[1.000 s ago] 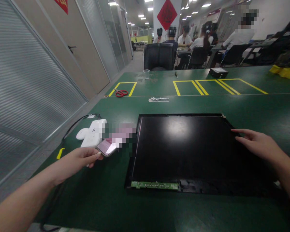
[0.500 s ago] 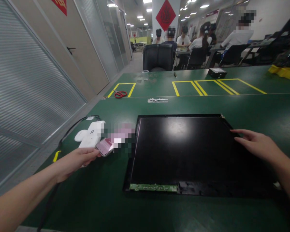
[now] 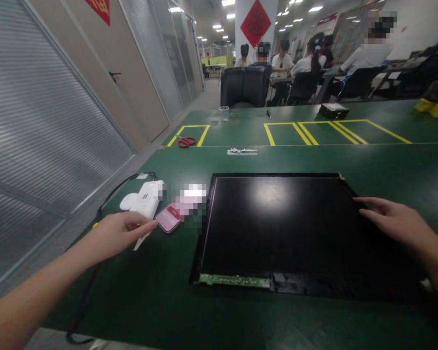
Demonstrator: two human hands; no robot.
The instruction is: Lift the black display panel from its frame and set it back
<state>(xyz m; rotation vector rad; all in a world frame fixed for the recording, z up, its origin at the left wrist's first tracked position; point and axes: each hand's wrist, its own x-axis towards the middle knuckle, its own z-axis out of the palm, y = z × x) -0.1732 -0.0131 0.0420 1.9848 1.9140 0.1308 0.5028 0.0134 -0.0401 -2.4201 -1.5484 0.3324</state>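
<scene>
A large black display panel lies flat on the green table, with a green circuit strip along its near edge. My right hand rests flat on the panel's right edge, fingers stretched out. My left hand hovers low over the table to the left, fingers loosely extended. Its thumb tip is at the edge of a pink-cased phone lying on the table. Whether they touch is unclear. A white plastic device sits just behind that hand.
A black cable runs off the table's left edge. Farther back lie red scissors, a clear cup, small white parts and a black box. A black chair and seated people are behind.
My left hand carried the phone a little away from me and set it down on the table, then drew back slightly. My right hand stayed on the panel's edge.
</scene>
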